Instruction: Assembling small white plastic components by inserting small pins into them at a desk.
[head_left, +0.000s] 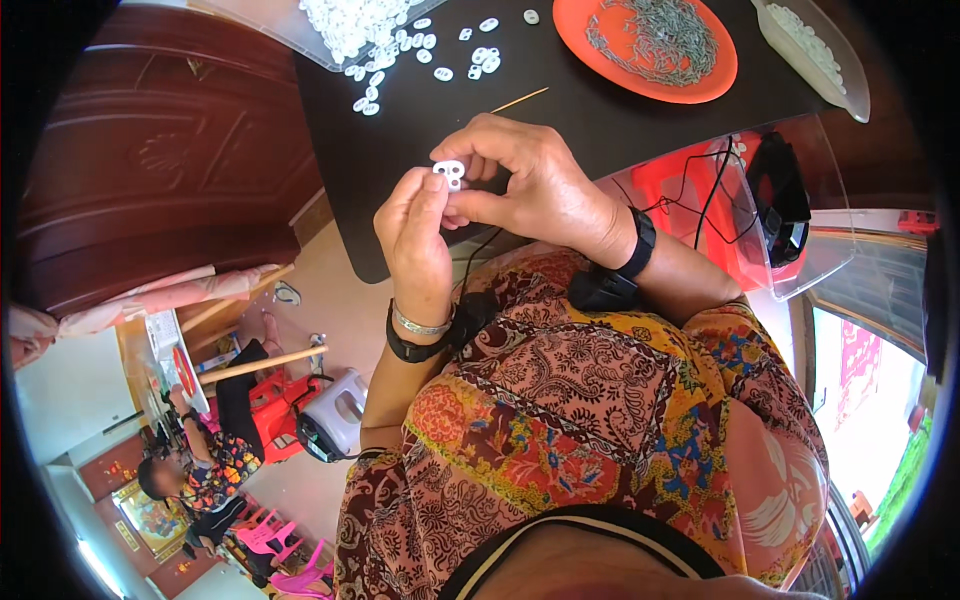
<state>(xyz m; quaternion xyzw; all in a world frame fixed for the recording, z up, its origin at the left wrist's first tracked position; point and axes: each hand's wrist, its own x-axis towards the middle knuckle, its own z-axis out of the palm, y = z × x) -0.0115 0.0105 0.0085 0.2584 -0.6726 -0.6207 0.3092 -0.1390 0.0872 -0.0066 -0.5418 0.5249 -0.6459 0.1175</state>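
Note:
A small white plastic piece with round holes [449, 175] is held up over the near edge of the dark table. My left hand [415, 225] pinches it from the left between thumb and fingers. From the right, my right hand [535, 175] closes on the same piece, its thumb below and curled index finger above. Whether anything else sits between the right fingertips is hidden. Just beyond my hands a thin wooden stick [520, 100] lies on the table.
Loose white pieces [443, 73] lie near a clear tray [325, 50] heaped with more. An orange plate [570, 30] of small grey metal fasteners and a scoop-shaped container [850, 95] stand farther right. A clear bin [830, 240] with cables is beside the table. Another person [205, 450] sits at left.

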